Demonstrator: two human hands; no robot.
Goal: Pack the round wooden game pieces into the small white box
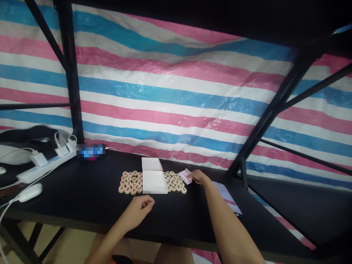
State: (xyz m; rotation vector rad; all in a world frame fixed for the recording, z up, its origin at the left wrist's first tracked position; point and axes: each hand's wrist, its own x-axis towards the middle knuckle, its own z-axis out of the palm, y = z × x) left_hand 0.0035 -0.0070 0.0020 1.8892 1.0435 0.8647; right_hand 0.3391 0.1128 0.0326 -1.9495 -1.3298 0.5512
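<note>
My right hand point(198, 177) pinches a thin, pale pink sheet point(184, 176) at its right edge; whether it is paper or plastic I cannot tell. The sheet is just right of a block of xiangqi pieces with black characters point(176, 186). Left of these stands an open white box point(154, 182), its lid folded back toward the wall. Xiangqi pieces with red characters point(130, 182) sit in rows along the box's left side. Nearer to me, my left hand point(139, 208) rests on the table in a loose fist, with nothing visible in it.
A spiral-bound pad point(227, 198) lies under my right forearm's far side. At the left are a power strip point(48, 167) with chargers, a white mouse-shaped device point(30, 192) and a lit, blurred screen point(90, 151). Black metal posts point(72, 80) frame the table before a striped tarp point(170, 91).
</note>
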